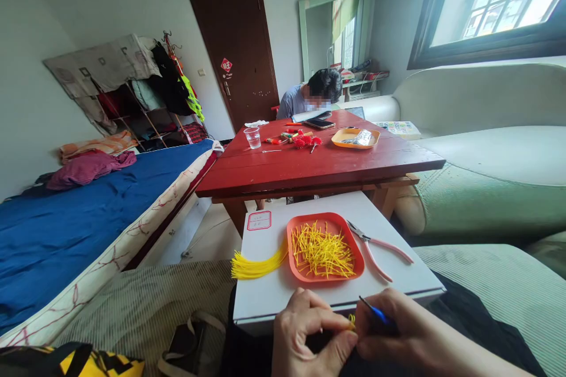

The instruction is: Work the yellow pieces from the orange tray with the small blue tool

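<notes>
Near the bottom edge, my left hand (312, 330) is closed, its thumb and forefinger pinching a small yellow looped strand (352, 319). Close against it, my right hand (393, 330) grips a slim tool with a blue handle (380, 313) and a thin dark end; its kind cannot be made out. Just beyond my hands, an orange-red tray (294, 265) holds a heap of short yellow strands (322, 250). To its left lies a bundle of longer yellow strands (259, 263), partly against the tray. Pliers with pink handles (380, 250) lie spread on the right.
A white box (265, 300) bears the tray and pliers. Behind it stands a red table (318, 168) with a plastic cup (253, 138), red craft pieces (305, 140), and a yellow tray (375, 140). A person (305, 97) sits bent forward at its far side. A bed (88, 206) stands left.
</notes>
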### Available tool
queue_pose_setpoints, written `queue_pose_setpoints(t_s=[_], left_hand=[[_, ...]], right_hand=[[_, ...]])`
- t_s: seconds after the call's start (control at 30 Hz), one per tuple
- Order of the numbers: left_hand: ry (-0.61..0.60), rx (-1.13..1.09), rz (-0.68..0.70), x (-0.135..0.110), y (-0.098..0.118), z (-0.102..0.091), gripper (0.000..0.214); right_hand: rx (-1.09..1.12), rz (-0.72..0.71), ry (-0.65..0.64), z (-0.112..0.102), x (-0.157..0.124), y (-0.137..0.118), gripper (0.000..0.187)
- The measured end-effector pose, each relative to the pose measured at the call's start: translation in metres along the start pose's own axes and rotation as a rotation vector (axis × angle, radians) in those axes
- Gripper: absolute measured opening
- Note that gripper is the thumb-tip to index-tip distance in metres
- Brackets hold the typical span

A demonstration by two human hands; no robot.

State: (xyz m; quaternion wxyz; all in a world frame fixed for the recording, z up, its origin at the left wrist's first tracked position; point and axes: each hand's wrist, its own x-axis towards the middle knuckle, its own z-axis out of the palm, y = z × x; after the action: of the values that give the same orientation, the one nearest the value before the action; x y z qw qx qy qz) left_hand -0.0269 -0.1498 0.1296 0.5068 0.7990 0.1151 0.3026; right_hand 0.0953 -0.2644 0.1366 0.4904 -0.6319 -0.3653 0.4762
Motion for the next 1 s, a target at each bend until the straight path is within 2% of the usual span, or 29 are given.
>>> queue_pose_setpoints(t_s=[0.1, 0.23, 0.3, 0.4, 0.5, 0.57, 0.67, 0.73, 0.77, 0.83, 0.87, 0.93, 1.0], left_hand=[[-0.042, 0.125, 0.244, 0.002, -0.002, -0.004, 0.022], [-0.132, 0.296, 0.616, 0.013, 0.000, -0.014, 0.023], [-0.161, 0.419, 0.753, 0.016, 0.003, -0.018, 0.020], [-0.197, 0.608, 0.903, 0.017, 0.002, -0.021, 0.017], [-0.190, 0.708, 1.049, 0.015, -0.002, -0.021, 0.025], [-0.207, 0.743, 1.102, 0.015, -0.004, -0.020, 0.029], [-0.317, 0.797, 1.121, 0.015, -0.002, -0.019, 0.031], [-0.343, 0.800, 1.112, 0.016, -0.002, -0.018, 0.034], [-0.320, 0.778, 1.089, 0.016, -0.002, -0.018, 0.035], [-0.220, 0.642, 0.929, 0.015, -0.004, -0.017, 0.031], [-0.168, 0.522, 0.773, 0.014, -0.006, -0.017, 0.026], [-0.103, 0.217, 0.355, 0.011, -0.008, -0.016, 0.018], [-0.074, -0.054, -0.039, 0.008, -0.010, -0.014, 0.019]], right_hand=[[0.139, 0.063, 0.007, 0.000, 0.001, 0.001, 0.026], [0.212, 0.165, -0.080, -0.004, -0.003, -0.007, 0.016], [0.238, 0.186, -0.125, -0.005, -0.006, -0.013, 0.011], [0.318, 0.207, -0.169, -0.006, -0.008, -0.017, 0.015], [0.382, 0.232, -0.175, -0.004, -0.005, -0.015, 0.020], [0.395, 0.247, -0.190, -0.002, -0.003, -0.011, 0.022], [0.395, 0.274, -0.217, -0.001, 0.000, -0.002, 0.024], [0.406, 0.291, -0.231, -0.001, -0.002, 0.003, 0.026], [0.400, 0.276, -0.195, -0.001, -0.004, 0.004, 0.026], [0.328, 0.159, -0.025, -0.001, -0.012, 0.005, 0.024], [0.250, 0.057, 0.082, 0.000, -0.016, 0.004, 0.023], [0.035, -0.180, 0.239, 0.001, -0.023, -0.001, 0.018], [-0.174, -0.364, 0.258, 0.004, -0.026, -0.005, 0.019]])
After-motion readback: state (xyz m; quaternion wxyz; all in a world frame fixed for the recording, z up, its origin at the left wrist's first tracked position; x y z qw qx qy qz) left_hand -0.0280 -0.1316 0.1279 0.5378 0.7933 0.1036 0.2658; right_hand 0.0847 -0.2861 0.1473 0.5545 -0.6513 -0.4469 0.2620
